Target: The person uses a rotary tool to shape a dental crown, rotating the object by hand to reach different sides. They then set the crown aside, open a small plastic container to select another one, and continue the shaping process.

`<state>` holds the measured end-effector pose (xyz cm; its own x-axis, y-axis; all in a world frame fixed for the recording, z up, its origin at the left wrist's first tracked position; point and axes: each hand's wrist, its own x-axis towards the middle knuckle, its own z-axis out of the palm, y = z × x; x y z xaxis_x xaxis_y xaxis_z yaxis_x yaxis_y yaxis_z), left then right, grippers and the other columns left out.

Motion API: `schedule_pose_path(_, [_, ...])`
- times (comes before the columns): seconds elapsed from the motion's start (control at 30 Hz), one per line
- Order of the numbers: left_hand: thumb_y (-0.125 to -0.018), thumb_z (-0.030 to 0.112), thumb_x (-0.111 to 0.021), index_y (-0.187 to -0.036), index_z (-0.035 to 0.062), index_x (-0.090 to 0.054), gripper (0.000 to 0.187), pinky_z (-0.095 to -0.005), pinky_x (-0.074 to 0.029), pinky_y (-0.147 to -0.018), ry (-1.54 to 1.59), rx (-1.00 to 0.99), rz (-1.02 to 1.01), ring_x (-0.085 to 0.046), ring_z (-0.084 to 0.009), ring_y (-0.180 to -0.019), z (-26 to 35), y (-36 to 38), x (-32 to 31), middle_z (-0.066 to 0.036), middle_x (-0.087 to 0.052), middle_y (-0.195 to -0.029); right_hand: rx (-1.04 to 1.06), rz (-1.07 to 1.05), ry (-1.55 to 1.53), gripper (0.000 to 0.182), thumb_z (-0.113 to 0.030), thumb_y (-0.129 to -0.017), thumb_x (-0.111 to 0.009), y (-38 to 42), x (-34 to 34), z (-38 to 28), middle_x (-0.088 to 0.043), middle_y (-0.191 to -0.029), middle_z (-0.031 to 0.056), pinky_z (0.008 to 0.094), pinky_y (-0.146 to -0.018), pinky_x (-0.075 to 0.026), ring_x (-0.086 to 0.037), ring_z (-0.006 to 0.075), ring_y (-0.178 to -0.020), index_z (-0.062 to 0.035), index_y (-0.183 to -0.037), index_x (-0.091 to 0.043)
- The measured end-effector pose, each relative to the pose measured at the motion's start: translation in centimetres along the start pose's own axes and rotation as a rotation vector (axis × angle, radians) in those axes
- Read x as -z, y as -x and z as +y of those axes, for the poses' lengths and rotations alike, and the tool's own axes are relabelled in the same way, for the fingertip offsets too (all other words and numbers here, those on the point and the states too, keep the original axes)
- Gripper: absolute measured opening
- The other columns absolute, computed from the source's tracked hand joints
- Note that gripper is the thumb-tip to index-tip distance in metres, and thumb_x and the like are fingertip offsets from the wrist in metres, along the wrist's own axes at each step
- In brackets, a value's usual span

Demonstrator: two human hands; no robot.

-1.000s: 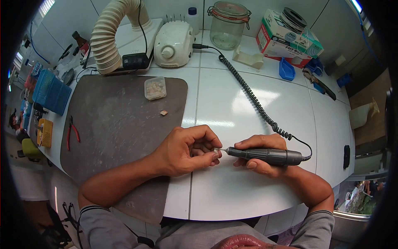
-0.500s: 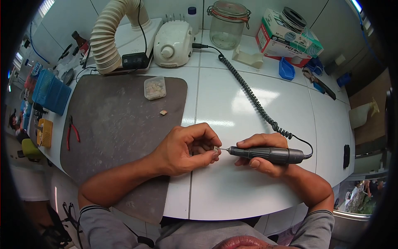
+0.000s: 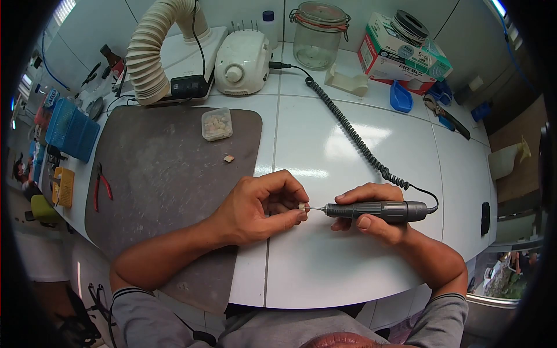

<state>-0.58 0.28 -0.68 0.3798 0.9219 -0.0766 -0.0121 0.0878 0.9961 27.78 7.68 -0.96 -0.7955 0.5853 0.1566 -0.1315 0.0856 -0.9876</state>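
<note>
Between the thumb and fingertips of my left hand point(image 3: 264, 207) is a small pale piece point(image 3: 303, 207), mostly covered by the fingers. My right hand point(image 3: 374, 211) is wrapped round a dark rotary handpiece point(image 3: 383, 211), which lies level and points left. Its thin metal bit point(image 3: 316, 209) reaches the pale piece or stops right beside it; contact is too small to tell. A black coiled cord point(image 3: 360, 145) runs from the handpiece to a white control unit point(image 3: 242, 62).
On the grey mat point(image 3: 168, 174) are a clear box of pale pieces point(image 3: 217, 124), a small loose chip point(image 3: 229, 158) and red pliers point(image 3: 101, 185). Behind stand a ribbed hose point(image 3: 148, 52), a glass jar point(image 3: 317, 37) and mask boxes point(image 3: 400, 55).
My right hand and the handpiece have shifted slightly right, showing more of the bit. The left hand has barely moved; the piece in it shows a little more.
</note>
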Motion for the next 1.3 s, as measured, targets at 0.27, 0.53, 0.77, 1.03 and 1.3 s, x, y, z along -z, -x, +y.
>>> schedule_pose_path(0.27, [-0.094,-0.006,-0.069,-0.113,-0.0056,-0.061,0.02,-0.0335,-0.063,-0.096,-0.041,-0.016,-0.006,-0.072,-0.0205,-0.11,0.05,0.06,-0.07,-0.012,-0.068,-0.111,-0.013,0.018,0.031,0.041,-0.015,-0.093,-0.071,0.06,-0.28,0.07,-0.077,-0.107,0.0222,0.0326,-0.084,-0.063,-0.08,0.0245,-0.092,0.0095,-0.126,-0.065])
schedule_pose_path(0.53, [-0.094,-0.007,-0.07,-0.111,-0.0048,-0.062,0.019,-0.0322,-0.062,-0.095,-0.068,0.019,0.005,-0.073,-0.0198,-0.108,0.18,0.11,-0.08,-0.012,-0.07,-0.11,0.008,-0.019,0.088,0.039,-0.014,-0.095,-0.07,-0.07,-0.28,-0.13,-0.077,-0.109,0.0214,0.0331,-0.087,-0.063,-0.08,0.0243,-0.094,0.0079,-0.127,-0.065])
schedule_pose_path(0.77, [-0.093,-0.005,-0.073,-0.109,-0.0041,-0.062,0.019,-0.0314,-0.062,-0.094,-0.085,-0.012,0.011,-0.073,-0.0185,-0.105,0.18,0.05,-0.2,-0.011,-0.07,-0.108,0.031,0.009,0.091,0.047,-0.023,-0.095,-0.073,-0.09,-0.45,0.03,-0.076,-0.098,0.0248,0.0338,-0.076,-0.066,-0.079,0.0281,-0.086,0.0131,-0.124,-0.064])
schedule_pose_path(1.03, [-0.093,-0.005,-0.073,-0.108,-0.004,-0.062,0.019,-0.0307,-0.063,-0.093,-0.09,-0.008,0.024,-0.073,-0.0176,-0.104,-0.08,0.05,-0.12,-0.01,-0.07,-0.107,-0.007,-0.011,0.081,0.04,-0.016,-0.096,-0.072,0.13,-0.29,-0.16,-0.077,-0.11,0.0206,0.0322,-0.087,-0.063,-0.08,0.0237,-0.094,0.0058,-0.129,-0.065])
schedule_pose_path(1.3, [-0.093,-0.004,-0.075,-0.108,-0.0037,-0.062,0.02,-0.0299,-0.063,-0.091,-0.068,-0.01,0.021,-0.073,-0.0171,-0.103,-0.28,0.02,0.04,-0.01,-0.07,-0.106,0.033,-0.048,0.191,0.041,-0.018,-0.095,-0.075,-0.02,-0.3,-0.01,-0.078,-0.112,0.018,0.0324,-0.085,-0.064,-0.08,0.0232,-0.093,0.0016,-0.129,-0.066])
